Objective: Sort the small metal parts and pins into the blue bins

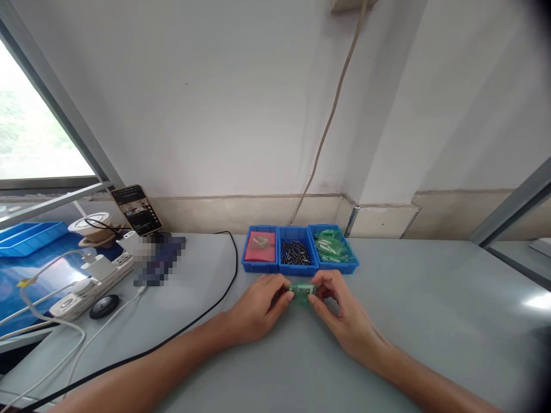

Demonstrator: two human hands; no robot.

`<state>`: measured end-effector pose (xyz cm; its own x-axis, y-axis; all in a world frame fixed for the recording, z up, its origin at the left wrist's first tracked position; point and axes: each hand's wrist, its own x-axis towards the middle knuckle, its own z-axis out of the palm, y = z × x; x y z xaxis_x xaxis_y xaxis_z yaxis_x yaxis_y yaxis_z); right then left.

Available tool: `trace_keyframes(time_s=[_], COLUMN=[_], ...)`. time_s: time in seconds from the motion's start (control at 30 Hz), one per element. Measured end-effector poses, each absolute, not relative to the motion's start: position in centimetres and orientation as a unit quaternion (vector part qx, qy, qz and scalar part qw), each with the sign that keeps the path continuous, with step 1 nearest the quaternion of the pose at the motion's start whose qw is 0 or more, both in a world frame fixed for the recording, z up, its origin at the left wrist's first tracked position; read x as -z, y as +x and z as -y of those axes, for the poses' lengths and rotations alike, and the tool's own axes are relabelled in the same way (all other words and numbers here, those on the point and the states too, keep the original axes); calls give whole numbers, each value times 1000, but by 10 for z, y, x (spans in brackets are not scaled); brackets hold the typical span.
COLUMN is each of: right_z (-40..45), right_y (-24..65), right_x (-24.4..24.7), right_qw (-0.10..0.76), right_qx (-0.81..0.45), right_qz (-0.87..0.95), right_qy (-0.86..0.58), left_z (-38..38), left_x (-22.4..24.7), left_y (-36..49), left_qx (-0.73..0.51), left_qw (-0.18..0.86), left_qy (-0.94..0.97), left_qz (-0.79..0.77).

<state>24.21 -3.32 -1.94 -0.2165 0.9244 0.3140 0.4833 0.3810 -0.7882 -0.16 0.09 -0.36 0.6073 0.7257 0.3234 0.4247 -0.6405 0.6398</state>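
Note:
A small green translucent plastic bag (302, 293) with pale slim pieces inside is held between both hands, just above the grey table. My left hand (263, 304) pinches its left edge between thumb and fingers. On the opposite edge, my right hand (340, 310) has the same kind of pinch. Right behind the hands stand three joined blue bins. The left bin (260, 267) contains a red packet (260, 248), the middle one many dark metal screws or pins (295, 253), and the right one more green bags (330, 245) with whitish pieces.
A black cable (189, 327) runs across the table (267, 378) on the left. Further left are a power strip (92, 287) with chargers, a black mouse (104, 306), a propped phone (136, 210) and a lidded cup (91, 226). The wall (241, 115) rises behind the bins.

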Motion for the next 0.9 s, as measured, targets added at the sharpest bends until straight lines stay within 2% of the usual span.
trace_keyframes(time_s=[0.1, 0.27, 0.43, 0.63, 0.77, 0.9], right_z=[35, 35, 35, 38, 38, 40], right_y=[241, 240, 240, 239, 241, 243], right_x=[16, 7, 5, 8, 10, 12], right_qw=[427, 404, 390, 394, 419, 417], right_qx=[-257, -205, -193, -209, -168, -185], right_qz=[729, 791, 799, 796, 783, 778], right_qy=[-469, -411, -415, -409, -428, -431], left_z=[-2, -2, -2, 1, 1, 3], left_x=[3, 4, 2, 3, 6, 10], left_y=[-2, -3, -4, -5, -2, 0], left_qx=[-285, -280, -275, -259, -262, -283], left_qw=[296, 349, 370, 290, 206, 109], left_qy=[838, 823, 821, 861, 892, 905], left_qz=[-360, -351, -338, -326, -305, -297])
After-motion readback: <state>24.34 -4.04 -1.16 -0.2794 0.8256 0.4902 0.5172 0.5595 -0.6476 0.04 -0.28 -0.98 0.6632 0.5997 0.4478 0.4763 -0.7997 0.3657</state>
